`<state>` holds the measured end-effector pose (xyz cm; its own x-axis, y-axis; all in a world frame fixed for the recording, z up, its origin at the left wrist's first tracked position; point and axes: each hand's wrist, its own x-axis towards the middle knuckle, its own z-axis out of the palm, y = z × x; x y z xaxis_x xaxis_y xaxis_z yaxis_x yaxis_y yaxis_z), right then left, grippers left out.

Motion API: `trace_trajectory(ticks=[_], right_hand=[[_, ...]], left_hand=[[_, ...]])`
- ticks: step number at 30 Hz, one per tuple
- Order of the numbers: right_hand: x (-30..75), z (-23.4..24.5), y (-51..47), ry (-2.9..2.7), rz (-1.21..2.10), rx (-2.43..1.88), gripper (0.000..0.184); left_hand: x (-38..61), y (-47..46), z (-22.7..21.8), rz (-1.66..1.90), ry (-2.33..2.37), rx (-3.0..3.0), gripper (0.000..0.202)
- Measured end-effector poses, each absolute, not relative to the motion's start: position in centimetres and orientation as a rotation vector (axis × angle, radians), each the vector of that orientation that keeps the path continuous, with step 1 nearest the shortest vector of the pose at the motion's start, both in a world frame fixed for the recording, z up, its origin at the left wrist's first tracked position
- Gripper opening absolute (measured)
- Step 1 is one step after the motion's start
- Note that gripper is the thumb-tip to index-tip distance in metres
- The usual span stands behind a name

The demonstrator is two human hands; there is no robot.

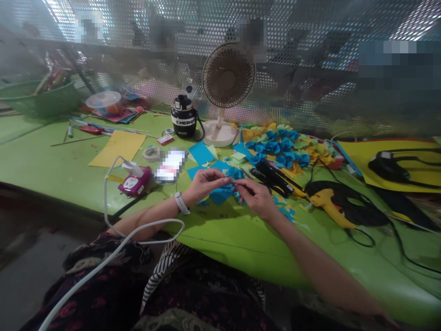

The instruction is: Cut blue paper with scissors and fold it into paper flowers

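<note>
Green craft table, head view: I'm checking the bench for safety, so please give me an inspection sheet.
Surface: green table, littered with blue paper scraps.
Job's things: blue paper flowers, yellow glue gun.
Clutter: masking tape roll, yellow card.
Hands: left hand and right hand, fingers pinching a blue paper piece.
Cables: white cable plugged into magenta socket adapter; black cord beside the gun.
Surroundings: desk fan, perforated metal screen.
</note>
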<state>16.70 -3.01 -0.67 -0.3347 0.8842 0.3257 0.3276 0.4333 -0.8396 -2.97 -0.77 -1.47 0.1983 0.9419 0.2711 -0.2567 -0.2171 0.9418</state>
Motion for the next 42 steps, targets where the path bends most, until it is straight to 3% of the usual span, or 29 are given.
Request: trace_trajectory(ticks=[6, 11, 25, 31, 42], right_hand=[[16.59, -0.52, -3.15, -1.862, 1.035, -1.030, 0.029], [16.30, -0.76, -3.39, -1.848, 0.834, -1.036, 0.029], [16.89, -0.54, -2.90, -1.985, 0.827, -0.986, 0.029], [16.45, -0.74, -3.28, -1.937, 0.635, -0.993, 0.023], [16.86, -1.07, -2.84, -1.943, 0.763, -0.935, 0.027]], left_hand=[[-2.93, -0.70, -1.71, 1.284, 0.711, 1.258, 0.032], [-3.04, -0.86, -1.52, 1.334, 0.751, 1.303, 0.034], [-3.15, -0.85, -1.36, 1.330, 0.712, 1.386, 0.029], [-3.31, -0.80, -1.67, 1.394, 0.740, 1.448, 0.029], [-3.51, -0.80, -1.44, 1.361, 0.728, 1.567, 0.021]])
